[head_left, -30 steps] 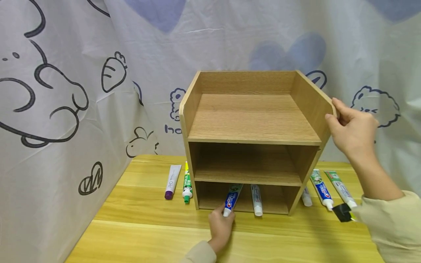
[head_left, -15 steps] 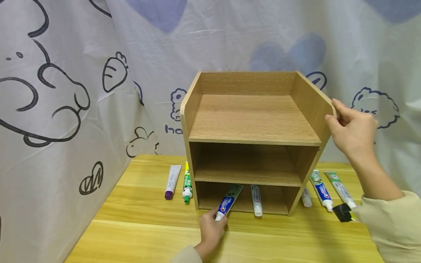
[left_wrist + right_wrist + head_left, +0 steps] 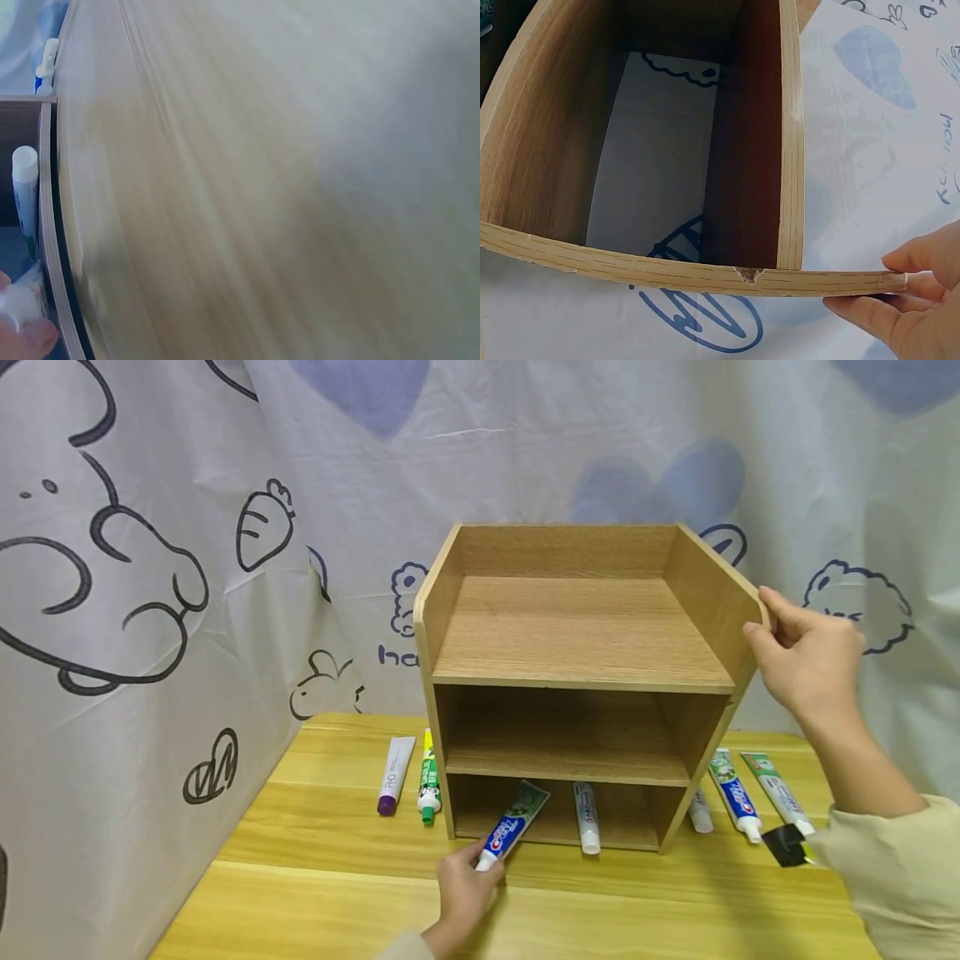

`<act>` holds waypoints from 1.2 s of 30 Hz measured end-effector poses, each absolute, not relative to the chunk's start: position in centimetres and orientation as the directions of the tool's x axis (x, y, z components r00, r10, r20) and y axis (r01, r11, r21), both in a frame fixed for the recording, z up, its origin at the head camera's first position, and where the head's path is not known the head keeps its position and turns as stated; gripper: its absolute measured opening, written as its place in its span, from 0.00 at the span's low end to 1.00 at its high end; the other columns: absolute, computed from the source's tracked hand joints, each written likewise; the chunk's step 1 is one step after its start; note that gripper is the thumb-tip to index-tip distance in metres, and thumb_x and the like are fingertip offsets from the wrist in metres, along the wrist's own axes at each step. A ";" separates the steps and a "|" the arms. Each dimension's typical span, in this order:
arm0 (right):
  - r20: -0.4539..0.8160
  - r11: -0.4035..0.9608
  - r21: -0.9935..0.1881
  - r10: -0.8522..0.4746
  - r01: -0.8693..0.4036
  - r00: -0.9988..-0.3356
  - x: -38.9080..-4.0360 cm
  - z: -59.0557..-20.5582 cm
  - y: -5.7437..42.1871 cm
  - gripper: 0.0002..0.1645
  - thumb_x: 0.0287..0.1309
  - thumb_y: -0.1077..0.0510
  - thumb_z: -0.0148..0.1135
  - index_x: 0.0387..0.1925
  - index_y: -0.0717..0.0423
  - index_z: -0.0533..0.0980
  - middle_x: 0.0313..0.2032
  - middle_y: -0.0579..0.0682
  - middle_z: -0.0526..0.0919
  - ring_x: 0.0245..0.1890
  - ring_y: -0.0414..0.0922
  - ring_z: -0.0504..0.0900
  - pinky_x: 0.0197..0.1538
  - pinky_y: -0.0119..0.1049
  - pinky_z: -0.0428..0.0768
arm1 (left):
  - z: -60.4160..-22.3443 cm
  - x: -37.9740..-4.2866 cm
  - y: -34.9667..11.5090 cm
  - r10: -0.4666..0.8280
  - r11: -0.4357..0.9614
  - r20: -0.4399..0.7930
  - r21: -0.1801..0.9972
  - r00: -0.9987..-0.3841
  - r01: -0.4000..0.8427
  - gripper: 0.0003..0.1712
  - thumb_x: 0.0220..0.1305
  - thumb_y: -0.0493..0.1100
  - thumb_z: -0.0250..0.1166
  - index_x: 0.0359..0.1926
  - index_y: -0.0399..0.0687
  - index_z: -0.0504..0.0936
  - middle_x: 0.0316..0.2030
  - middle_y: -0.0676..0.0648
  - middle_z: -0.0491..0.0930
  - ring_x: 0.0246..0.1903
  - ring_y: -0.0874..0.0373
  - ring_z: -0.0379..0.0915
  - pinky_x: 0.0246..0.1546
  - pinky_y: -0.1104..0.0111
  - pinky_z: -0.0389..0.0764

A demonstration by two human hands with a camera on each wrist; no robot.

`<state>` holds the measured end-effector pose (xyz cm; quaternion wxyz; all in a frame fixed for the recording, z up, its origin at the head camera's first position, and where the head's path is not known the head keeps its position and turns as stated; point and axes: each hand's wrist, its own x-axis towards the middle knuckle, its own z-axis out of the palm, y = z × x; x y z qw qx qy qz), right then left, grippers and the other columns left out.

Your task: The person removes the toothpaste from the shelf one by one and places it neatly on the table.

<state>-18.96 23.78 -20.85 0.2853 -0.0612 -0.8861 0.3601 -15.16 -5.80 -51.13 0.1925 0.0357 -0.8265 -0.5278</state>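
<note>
In the head view a wooden shelf unit (image 3: pixel 585 628) stands on the table. My left hand (image 3: pixel 462 883) pinches the white cap end of a blue and green toothpaste tube (image 3: pixel 513 827), just in front of the bottom compartment. The tube slants, its flat tail still within the compartment's opening. Beside it a white toothpaste tube (image 3: pixel 587 817) lies in that compartment, cap outward. At the upper right corner of the unit my right hand (image 3: pixel 813 650) grips the side panel; the right wrist view shows thumb and fingers (image 3: pixel 870 315) on either side of the board.
Left of the unit lie a purple-capped tube (image 3: pixel 395 775) and a green and yellow tube (image 3: pixel 428 781). To its right are a partly hidden white tube (image 3: pixel 699 812), a blue and green tube (image 3: pixel 736 797) and a green and white tube (image 3: pixel 778 793). A patterned curtain (image 3: pixel 337 468) hangs behind.
My left hand has moved left and slightly toward me, drawing the cap end of the toothpaste tube along so the tube slants more. My right hand stays on the panel.
</note>
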 end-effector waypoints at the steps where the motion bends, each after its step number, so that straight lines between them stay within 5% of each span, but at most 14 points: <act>1: 0.462 0.733 -0.673 0.313 -0.098 -0.830 -19.0 -20.9 23.8 0.26 0.61 0.61 0.52 0.62 0.55 0.66 0.56 0.65 0.70 0.51 0.62 0.74 0.28 0.06 0.66 | -51.1 -15.1 -6.0 -0.259 0.441 0.282 0.885 -0.924 0.147 0.19 0.34 0.26 0.68 0.36 0.31 0.85 0.29 0.36 0.85 0.26 0.56 0.80 0.23 0.78 0.79; 14: 0.449 0.725 -0.683 0.325 -0.085 -0.832 -18.8 -20.9 23.7 0.27 0.61 0.61 0.51 0.63 0.54 0.65 0.57 0.64 0.70 0.52 0.61 0.73 0.28 0.06 0.66 | -50.9 -15.4 -9.9 -0.102 0.370 0.236 0.911 -0.966 0.183 0.19 0.38 0.27 0.70 0.38 0.25 0.82 0.34 0.29 0.82 0.34 0.44 0.82 0.33 0.72 0.83; 36: 0.462 0.732 -0.676 0.327 -0.089 -0.825 -18.7 -21.1 23.5 0.27 0.61 0.60 0.51 0.63 0.53 0.65 0.57 0.64 0.70 0.53 0.61 0.73 0.30 0.08 0.66 | -49.0 -16.5 -15.6 0.032 0.390 0.156 0.908 -0.987 0.156 0.17 0.40 0.32 0.72 0.37 0.35 0.85 0.36 0.35 0.84 0.33 0.53 0.82 0.30 0.77 0.81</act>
